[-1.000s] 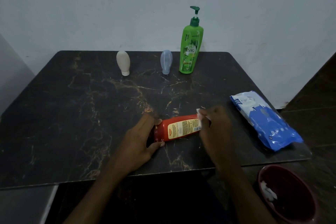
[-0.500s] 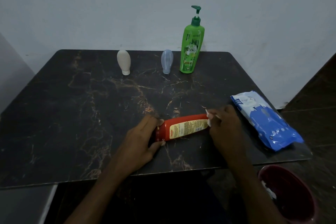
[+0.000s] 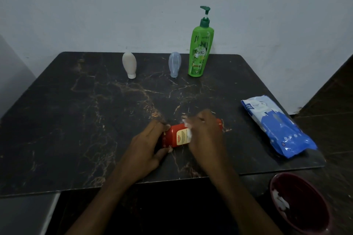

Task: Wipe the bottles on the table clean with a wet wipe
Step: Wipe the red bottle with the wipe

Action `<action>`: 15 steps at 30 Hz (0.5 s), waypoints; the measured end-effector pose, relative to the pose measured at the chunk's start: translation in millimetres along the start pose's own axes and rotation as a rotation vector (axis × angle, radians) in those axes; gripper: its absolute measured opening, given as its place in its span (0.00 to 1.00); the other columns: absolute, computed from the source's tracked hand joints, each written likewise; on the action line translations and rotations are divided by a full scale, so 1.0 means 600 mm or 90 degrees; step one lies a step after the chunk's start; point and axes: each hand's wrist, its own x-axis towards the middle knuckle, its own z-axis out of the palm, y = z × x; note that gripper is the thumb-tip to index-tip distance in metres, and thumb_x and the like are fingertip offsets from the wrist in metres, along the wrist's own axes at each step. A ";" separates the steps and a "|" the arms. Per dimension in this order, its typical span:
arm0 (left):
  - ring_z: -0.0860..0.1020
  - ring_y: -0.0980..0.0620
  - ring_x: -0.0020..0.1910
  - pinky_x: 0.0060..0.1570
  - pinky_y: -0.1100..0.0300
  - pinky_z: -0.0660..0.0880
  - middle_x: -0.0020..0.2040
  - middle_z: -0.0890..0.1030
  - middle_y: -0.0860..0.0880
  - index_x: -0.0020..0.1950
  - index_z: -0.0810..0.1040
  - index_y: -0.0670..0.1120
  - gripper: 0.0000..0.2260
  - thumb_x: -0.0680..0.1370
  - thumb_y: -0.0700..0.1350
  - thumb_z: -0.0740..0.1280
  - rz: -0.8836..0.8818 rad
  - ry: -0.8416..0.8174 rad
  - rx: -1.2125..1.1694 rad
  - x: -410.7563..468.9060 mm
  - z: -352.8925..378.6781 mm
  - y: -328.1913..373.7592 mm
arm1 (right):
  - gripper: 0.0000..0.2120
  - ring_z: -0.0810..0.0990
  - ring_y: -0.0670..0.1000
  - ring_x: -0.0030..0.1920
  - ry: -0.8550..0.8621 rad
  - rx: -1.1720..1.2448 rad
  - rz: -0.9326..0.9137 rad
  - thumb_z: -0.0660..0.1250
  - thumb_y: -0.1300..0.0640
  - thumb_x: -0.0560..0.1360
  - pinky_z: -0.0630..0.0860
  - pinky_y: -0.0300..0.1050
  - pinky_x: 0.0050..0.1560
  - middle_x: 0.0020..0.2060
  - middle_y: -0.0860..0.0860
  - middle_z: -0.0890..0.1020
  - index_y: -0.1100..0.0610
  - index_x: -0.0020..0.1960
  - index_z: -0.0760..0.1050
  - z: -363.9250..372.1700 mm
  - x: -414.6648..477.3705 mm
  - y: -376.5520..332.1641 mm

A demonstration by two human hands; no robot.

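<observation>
A red bottle (image 3: 174,137) with a cream label lies on its side near the front of the dark marble table (image 3: 76,120). My left hand (image 3: 147,147) grips its left end between thumb and fingers. My right hand (image 3: 205,133) covers the bottle's middle and right part and holds a white wet wipe (image 3: 188,124) against it; only a bit of the wipe shows. At the back of the table stand a green pump bottle (image 3: 200,51), a small blue-grey bottle (image 3: 174,64) and a small cream bottle (image 3: 129,65), both on their caps.
A blue and white pack of wet wipes (image 3: 277,124) lies at the table's right edge. Below the table's front right corner stands a dark red bin (image 3: 298,204) with used white wipes inside. A pale wall runs behind the table.
My right hand with the wipe has slid left along the red bottle, from its right end to over the label. My left hand still holds the left end.
</observation>
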 end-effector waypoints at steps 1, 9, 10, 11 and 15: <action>0.74 0.61 0.57 0.53 0.70 0.72 0.63 0.72 0.59 0.65 0.71 0.52 0.25 0.72 0.46 0.78 -0.001 -0.004 0.006 0.000 0.001 -0.001 | 0.19 0.72 0.46 0.57 0.004 -0.016 0.024 0.69 0.62 0.74 0.73 0.37 0.53 0.59 0.49 0.70 0.50 0.63 0.75 -0.011 0.005 0.022; 0.72 0.64 0.54 0.50 0.74 0.69 0.62 0.72 0.59 0.64 0.71 0.52 0.26 0.72 0.46 0.79 -0.003 -0.003 0.023 0.001 0.002 0.000 | 0.17 0.68 0.41 0.51 -0.013 -0.061 0.136 0.67 0.58 0.77 0.67 0.33 0.50 0.62 0.52 0.71 0.52 0.66 0.74 -0.040 0.011 0.068; 0.72 0.64 0.54 0.50 0.74 0.69 0.62 0.72 0.60 0.64 0.71 0.52 0.26 0.72 0.47 0.78 -0.004 -0.002 0.022 0.001 0.002 0.000 | 0.18 0.70 0.42 0.53 -0.019 -0.055 0.124 0.68 0.58 0.76 0.69 0.33 0.51 0.62 0.51 0.71 0.51 0.66 0.73 -0.035 0.010 0.051; 0.72 0.64 0.53 0.50 0.74 0.69 0.62 0.71 0.60 0.64 0.71 0.53 0.25 0.72 0.47 0.78 -0.006 -0.001 0.020 0.001 0.002 0.001 | 0.19 0.71 0.44 0.56 -0.018 -0.041 0.114 0.69 0.59 0.76 0.72 0.34 0.53 0.62 0.51 0.70 0.50 0.65 0.73 -0.028 0.008 0.033; 0.74 0.62 0.54 0.51 0.66 0.75 0.61 0.72 0.60 0.63 0.72 0.52 0.24 0.72 0.45 0.78 0.002 0.008 -0.008 0.000 0.002 0.000 | 0.21 0.69 0.45 0.60 -0.015 0.039 0.021 0.71 0.60 0.73 0.74 0.41 0.60 0.61 0.47 0.67 0.51 0.65 0.74 -0.002 -0.013 -0.037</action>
